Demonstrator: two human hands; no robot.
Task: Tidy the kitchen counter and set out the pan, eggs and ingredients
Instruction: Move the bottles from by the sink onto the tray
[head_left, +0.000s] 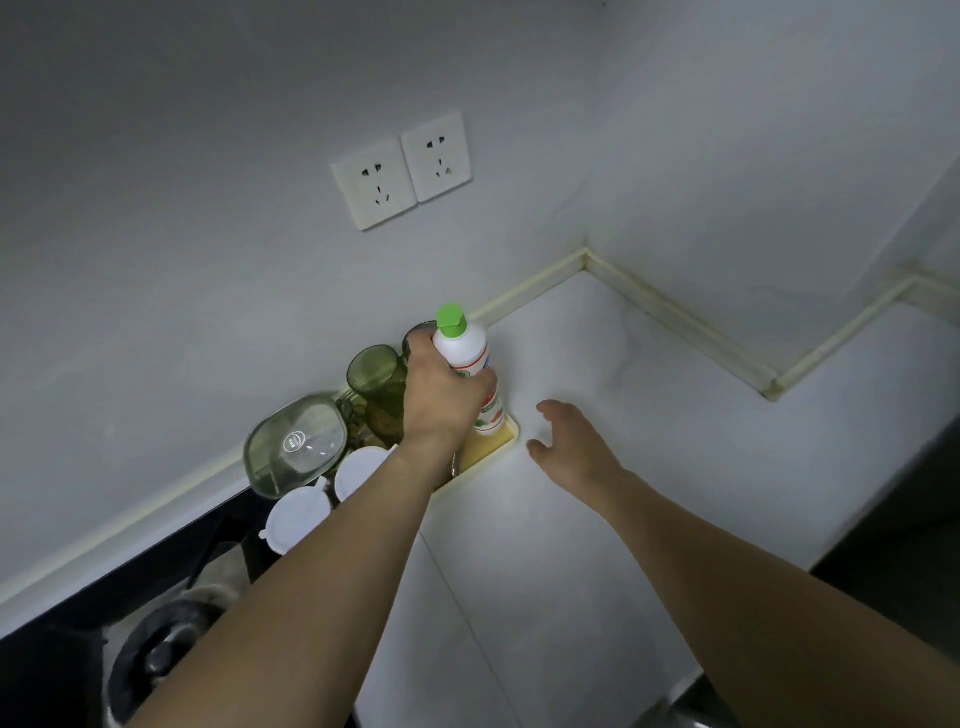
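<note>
My left hand grips a white bottle with a green cap, held upright over the right end of a pale yellow tray by the wall. My right hand hovers just right of the tray above the white counter, fingers spread and holding nothing. In the tray stand green ribbed glasses, a clear glass lid or dish leaning up, and two white round lids. My left forearm hides part of the tray.
Two wall sockets sit above the tray. A black hob with a burner lies at lower left. The counter runs right into a stepped wall corner. A dark edge borders the far right.
</note>
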